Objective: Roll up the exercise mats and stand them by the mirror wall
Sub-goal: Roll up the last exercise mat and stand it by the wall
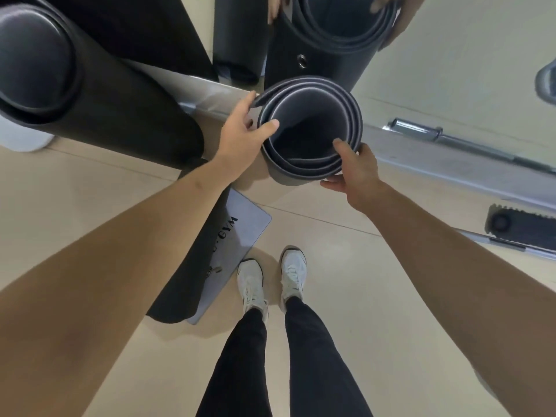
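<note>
Head view, looking down: rolled mat (310,130) stands upright on the floor (346,281), just beside the mirror wall (451,49), its reflection visible above. Left hand (240,136) grips the top rim, thumb hooked inside the coil, fingers (251,100) on the loose outer flap. Right hand (355,173) pinches the near rim, thumb inside, fingers curled outside. Both hands closed on the mat. A second, thicker roll (90,94) leans at left; a flat mat (231,248) lies on the floor by the person's shoes (270,281).

Judgement: foam looks soft, light and springy; the coil is loose, so it may unwind or slump once released. Best hold is the top rim, pressing the outer flap flat. Matte skin should grip fine. Roll seems nearly placed; the flat mat is not yet rolled.
</note>
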`<move>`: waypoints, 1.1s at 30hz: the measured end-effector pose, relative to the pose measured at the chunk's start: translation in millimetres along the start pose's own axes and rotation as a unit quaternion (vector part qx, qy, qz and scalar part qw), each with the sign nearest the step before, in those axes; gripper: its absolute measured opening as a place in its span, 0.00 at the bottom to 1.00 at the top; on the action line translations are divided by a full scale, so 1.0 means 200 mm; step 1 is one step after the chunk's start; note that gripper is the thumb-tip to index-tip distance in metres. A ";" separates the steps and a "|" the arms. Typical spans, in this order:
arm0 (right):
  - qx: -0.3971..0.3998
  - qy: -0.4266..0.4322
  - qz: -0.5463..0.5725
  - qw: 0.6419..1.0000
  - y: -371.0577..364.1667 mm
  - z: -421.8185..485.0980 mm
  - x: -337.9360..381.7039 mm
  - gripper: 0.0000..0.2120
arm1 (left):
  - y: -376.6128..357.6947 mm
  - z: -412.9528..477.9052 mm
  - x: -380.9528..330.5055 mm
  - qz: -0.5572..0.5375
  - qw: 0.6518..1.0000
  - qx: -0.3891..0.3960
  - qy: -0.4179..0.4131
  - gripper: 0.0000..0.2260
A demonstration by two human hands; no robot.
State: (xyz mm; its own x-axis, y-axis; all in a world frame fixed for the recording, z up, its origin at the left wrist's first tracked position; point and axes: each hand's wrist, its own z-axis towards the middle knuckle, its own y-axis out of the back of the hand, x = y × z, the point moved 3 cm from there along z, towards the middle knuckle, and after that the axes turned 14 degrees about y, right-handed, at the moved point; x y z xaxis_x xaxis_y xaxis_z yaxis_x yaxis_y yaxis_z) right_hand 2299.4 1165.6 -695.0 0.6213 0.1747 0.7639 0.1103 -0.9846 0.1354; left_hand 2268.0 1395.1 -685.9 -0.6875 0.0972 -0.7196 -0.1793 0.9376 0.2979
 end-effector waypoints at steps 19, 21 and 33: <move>-0.005 0.065 -0.090 0.994 0.01 -0.07 0.04 0.28 | 0.10 -0.20 0.09 -0.016 0.998 -0.028 0.051 0.22; -0.043 0.089 -0.093 0.991 0.03 -0.14 0.01 0.30 | 0.13 -0.25 0.14 -0.048 0.996 -0.043 0.069 0.16; 0.136 0.097 -0.233 0.958 -0.42 -0.82 -0.81 0.10 | 0.36 -0.95 1.32 -0.145 0.932 -0.122 0.311 0.13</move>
State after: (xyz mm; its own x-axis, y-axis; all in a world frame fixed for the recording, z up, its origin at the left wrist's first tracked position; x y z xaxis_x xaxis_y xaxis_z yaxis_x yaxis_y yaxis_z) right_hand 2062.4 1220.5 -727.2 0.3028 0.5660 0.7668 0.5550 -0.7588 0.3410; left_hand 1939.8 1425.8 -736.1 -0.8466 -0.4307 -0.3125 -0.5226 0.7836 0.3358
